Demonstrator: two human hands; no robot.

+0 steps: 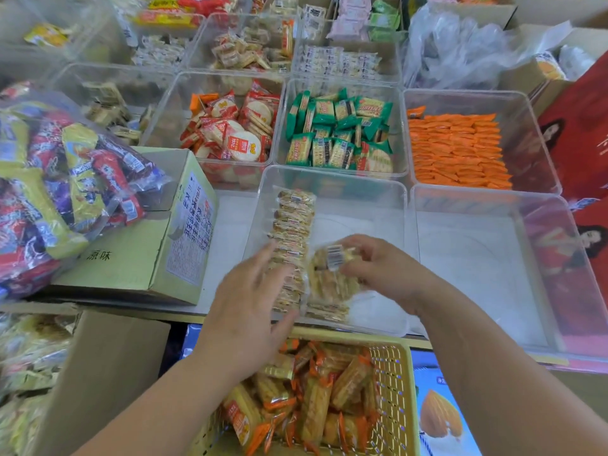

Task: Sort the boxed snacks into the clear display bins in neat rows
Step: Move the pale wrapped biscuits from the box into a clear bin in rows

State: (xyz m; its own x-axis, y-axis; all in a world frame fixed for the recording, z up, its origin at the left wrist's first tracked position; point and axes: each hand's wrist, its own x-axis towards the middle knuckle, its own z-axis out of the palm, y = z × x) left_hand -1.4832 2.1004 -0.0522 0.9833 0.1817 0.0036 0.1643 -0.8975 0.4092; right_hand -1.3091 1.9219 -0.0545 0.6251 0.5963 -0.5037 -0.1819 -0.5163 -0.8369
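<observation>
Shop counter, far bins (343, 82) stocked. The near clear bin (358, 222) holds one row (292, 225) at left. The flat left hand (250, 301) steadies it while the right hand (378, 264) pinches a packet (330, 274), starting the second row. Most of the bin looks unfilled.

orange packets (457, 149), green-wrapped crackers (335, 130), red-and-white round packs (230, 133), tan packs (292, 225) in clear wrap, yellow mesh basket (394, 370), pale green carton (131, 268) with dark print.

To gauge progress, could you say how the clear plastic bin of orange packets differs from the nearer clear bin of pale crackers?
The clear bin of orange packets holds many rows; the clear bin of pale crackers holds little more than one. The first sits farther back. Both are rectangular.
</observation>
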